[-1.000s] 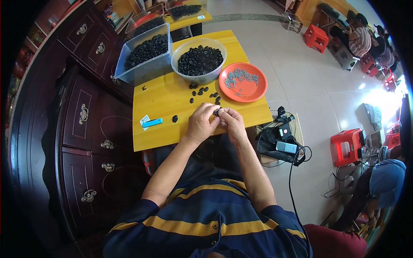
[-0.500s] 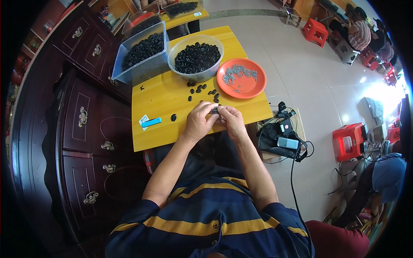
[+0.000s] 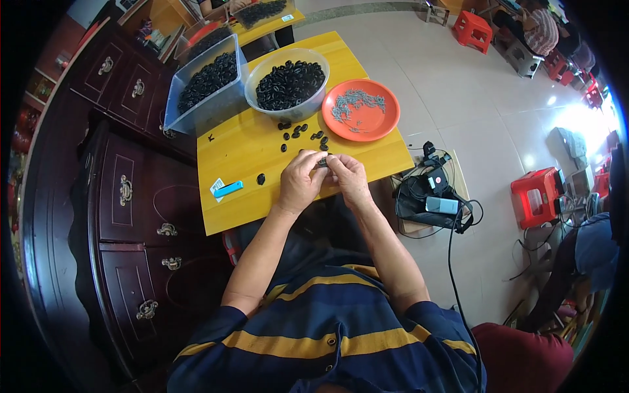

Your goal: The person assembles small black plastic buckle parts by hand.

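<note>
My left hand (image 3: 299, 185) and my right hand (image 3: 350, 180) meet above the near edge of the yellow table (image 3: 255, 141). Fingers and thumbs of both are pinched around one small black oval piece (image 3: 323, 162), mostly covered by the fingertips. Just beyond my hands, several loose black oval pieces (image 3: 296, 135) lie scattered. A translucent round bowl (image 3: 291, 116) full of like pieces stands behind them. To its right is an orange-red plate (image 3: 370, 126) with small grey slender parts (image 3: 357, 103) heaped on it. One black piece (image 3: 261, 179) lies apart, left of my left hand.
A blue-tinted bin (image 3: 219, 108) of black pieces stands at the table's far left. A light-blue tool (image 3: 228, 188) rests on a white slip near the left edge. Dark wooden cabinets (image 3: 121, 216) flank the table; a low stand with cables and a black bag (image 3: 426, 203) is at right.
The whole view has shifted slightly, so the table and containers appear a little higher and further left. My hands stay pinched together on the black piece, with only small finger movement.
</note>
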A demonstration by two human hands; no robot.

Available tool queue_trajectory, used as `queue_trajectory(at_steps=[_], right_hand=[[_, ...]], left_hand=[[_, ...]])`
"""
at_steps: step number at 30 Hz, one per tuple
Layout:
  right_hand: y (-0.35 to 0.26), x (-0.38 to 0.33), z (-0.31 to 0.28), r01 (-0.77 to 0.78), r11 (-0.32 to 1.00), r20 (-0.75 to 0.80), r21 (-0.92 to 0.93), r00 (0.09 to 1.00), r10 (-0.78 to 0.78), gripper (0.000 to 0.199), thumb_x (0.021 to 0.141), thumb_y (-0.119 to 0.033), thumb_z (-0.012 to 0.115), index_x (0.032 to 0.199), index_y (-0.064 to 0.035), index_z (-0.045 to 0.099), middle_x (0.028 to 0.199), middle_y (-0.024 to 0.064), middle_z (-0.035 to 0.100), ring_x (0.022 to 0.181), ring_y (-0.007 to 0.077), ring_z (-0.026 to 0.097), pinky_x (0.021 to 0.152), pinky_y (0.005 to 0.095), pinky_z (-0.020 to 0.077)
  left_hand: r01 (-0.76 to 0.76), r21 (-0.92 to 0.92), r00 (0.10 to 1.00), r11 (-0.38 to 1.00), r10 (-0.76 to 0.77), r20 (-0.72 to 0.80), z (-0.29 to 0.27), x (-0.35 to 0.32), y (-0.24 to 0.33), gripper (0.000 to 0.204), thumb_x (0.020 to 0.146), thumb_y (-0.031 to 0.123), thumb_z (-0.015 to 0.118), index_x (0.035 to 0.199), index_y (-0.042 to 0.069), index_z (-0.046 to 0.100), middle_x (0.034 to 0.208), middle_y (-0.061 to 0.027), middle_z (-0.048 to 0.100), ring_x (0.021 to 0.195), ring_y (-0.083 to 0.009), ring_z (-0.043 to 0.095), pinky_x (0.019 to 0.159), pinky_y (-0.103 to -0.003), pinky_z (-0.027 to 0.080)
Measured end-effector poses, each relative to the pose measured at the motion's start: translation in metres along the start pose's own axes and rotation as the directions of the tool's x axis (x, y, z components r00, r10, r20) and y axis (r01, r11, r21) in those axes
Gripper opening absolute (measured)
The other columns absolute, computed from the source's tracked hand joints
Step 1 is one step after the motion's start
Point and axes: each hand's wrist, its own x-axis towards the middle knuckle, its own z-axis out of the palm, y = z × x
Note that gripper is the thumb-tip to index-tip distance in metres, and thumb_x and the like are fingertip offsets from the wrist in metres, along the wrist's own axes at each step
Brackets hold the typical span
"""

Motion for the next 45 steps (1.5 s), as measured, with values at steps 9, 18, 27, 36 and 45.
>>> queue_trajectory(at_steps=[9,18,27,36,45], right_hand=[[0.0,-0.001,-0.002,0.021,0.999,0.007,-0.041,1.0,-0.021,0.024,0.1,-0.025,0.062,0.092,-0.0033,0.068,0.079,-0.0013,0.065,0.068,0.0057,0.057,0.063,0.0215,0.0455],[-0.002,0.0,-0.005,0.02,0.999,0.044,-0.036,0.999,-0.018,0.023,0.1,-0.026,0.064,0.098,-0.0032,0.07,0.084,-0.0016,0.066,0.073,0.0058,0.06,0.068,0.0215,0.0483],[-0.002,-0.001,0.0,0.039,0.993,-0.023,-0.108,0.999,-0.041,0.026,0.1,-0.024,0.06,0.092,-0.0005,0.069,0.077,-0.0007,0.063,0.069,0.0071,0.057,0.064,0.0231,0.046],[0.003,0.0,0.003,0.061,0.988,-0.047,-0.141,0.997,-0.068,0.027,0.1,-0.025,0.06,0.092,-0.001,0.069,0.074,-0.0017,0.062,0.064,0.0055,0.053,0.056,0.0219,0.0405],[0.0,-0.002,0.0,0.046,0.989,-0.011,-0.143,0.999,-0.048,0.023,0.101,-0.022,0.061,0.093,-0.0024,0.068,0.084,-0.0003,0.066,0.074,0.0066,0.059,0.067,0.021,0.047]], left_hand=[[0.036,-0.03,0.999,0.999,-0.035,0.037,0.001,0.001,-0.004,0.029,0.081,0.0,0.072,0.11,0.002,0.068,0.104,-0.0152,0.068,0.091,-0.0331,0.068,0.079,-0.038,0.056],[-0.026,0.046,0.998,0.999,0.023,0.056,0.001,0.003,-0.008,0.028,0.084,-0.004,0.072,0.111,0.0,0.068,0.104,-0.012,0.068,0.084,-0.0232,0.07,0.071,-0.03,0.057],[-0.09,0.084,0.994,0.992,0.085,0.064,-0.002,0.01,-0.001,0.023,0.082,0.001,0.071,0.105,0.002,0.068,0.096,-0.0136,0.069,0.088,-0.0334,0.068,0.077,-0.04,0.055],[-0.018,-0.008,0.997,1.0,0.018,0.072,-0.003,0.01,-0.006,0.023,0.083,0.001,0.071,0.106,0.003,0.069,0.097,-0.0133,0.069,0.087,-0.0329,0.068,0.076,-0.039,0.055],[0.154,-0.03,0.985,0.988,-0.152,0.083,-0.019,-0.003,-0.007,0.022,0.083,0.005,0.072,0.105,0.003,0.069,0.096,-0.0132,0.068,0.084,-0.0324,0.067,0.074,-0.039,0.055]])
